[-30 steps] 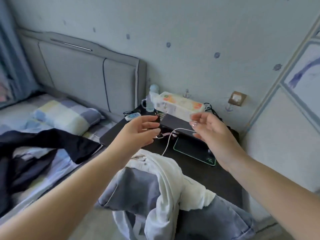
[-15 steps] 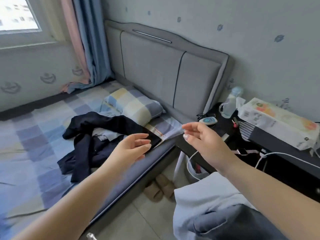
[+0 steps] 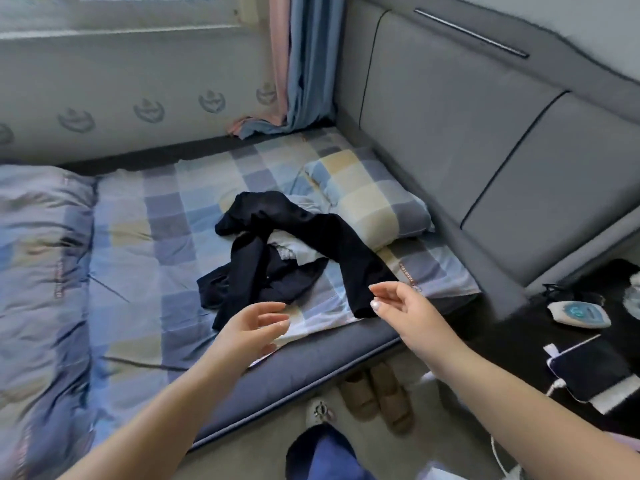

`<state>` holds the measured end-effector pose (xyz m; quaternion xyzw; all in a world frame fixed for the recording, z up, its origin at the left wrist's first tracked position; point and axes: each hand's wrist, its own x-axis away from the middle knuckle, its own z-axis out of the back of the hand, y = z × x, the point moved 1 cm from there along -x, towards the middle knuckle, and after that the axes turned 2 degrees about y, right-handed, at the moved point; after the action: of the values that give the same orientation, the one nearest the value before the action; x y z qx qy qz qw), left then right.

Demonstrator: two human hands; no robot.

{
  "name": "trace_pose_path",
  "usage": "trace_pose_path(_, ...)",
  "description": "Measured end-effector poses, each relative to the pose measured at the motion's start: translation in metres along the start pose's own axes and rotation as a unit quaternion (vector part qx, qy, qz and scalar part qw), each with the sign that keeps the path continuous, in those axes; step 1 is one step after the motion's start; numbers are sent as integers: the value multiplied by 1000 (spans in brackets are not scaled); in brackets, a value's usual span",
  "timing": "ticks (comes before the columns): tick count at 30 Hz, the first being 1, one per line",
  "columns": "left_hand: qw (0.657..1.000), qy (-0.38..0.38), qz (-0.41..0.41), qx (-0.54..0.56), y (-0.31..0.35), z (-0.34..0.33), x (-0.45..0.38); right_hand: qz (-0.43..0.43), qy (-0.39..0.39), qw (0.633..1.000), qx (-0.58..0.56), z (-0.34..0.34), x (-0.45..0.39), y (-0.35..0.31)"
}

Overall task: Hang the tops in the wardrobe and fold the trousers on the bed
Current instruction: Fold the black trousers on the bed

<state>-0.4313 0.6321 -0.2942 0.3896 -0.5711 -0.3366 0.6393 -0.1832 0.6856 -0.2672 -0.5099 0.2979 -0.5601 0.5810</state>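
One dark clothes heap point(image 3: 291, 251) beside one pillow point(image 3: 369, 197); left hand point(image 3: 254, 325) and right hand point(image 3: 403, 306) both loosely spread, holding nothing, just near the heap.

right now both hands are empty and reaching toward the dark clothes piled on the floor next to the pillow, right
Not quite. The dark clothes are piled on the bed, not the floor, as the head view shows. The rest holds: the left hand and right hand are empty, reaching toward them, next to the pillow.
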Motion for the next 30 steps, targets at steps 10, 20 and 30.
trace_pose_path(10,987,123,98,42,6,45,-165,-63,-94,993,31,-44,-234,31)
trace_pose_path(20,981,149,111,46,5,79,-371,-44,-101,985,133,-121,-469,68)
trace_pose_path(30,981,159,108,-11,-96,104,-569,30,-85,937,339,-203,-637,180)
